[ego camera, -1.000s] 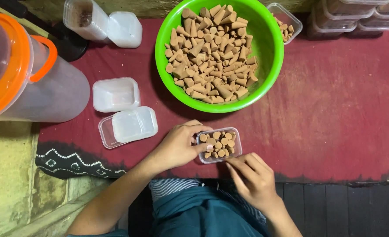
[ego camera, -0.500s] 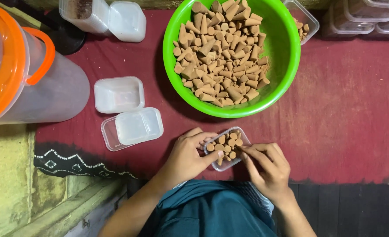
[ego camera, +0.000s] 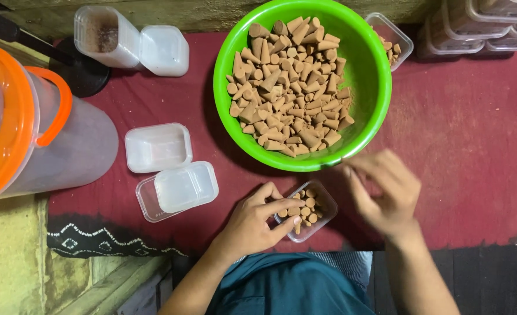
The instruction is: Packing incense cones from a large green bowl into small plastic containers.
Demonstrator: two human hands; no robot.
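One small clear rectangular plastic box of tan incense cones (ego camera: 306,210) is recorded at lower centre on the one dark red cloth (ego camera: 462,146), clamped at its near-left corner by the left hand (ego camera: 255,224); the right hand (ego camera: 387,192), blurred, is held open and empty just right of the box, below the rim of the one round green plastic basin (ego camera: 370,70) heaped with cones. Also listed: two empty clear boxes with one lid (ego camera: 185,185) at centre left, one orange-lidded translucent jug (ego camera: 31,128) at far left, and stacked boxes (ego camera: 480,29) at upper right. Since half a second ago the right hand has been lifted off the box toward the basin, while the left hand's grip is unchanged.
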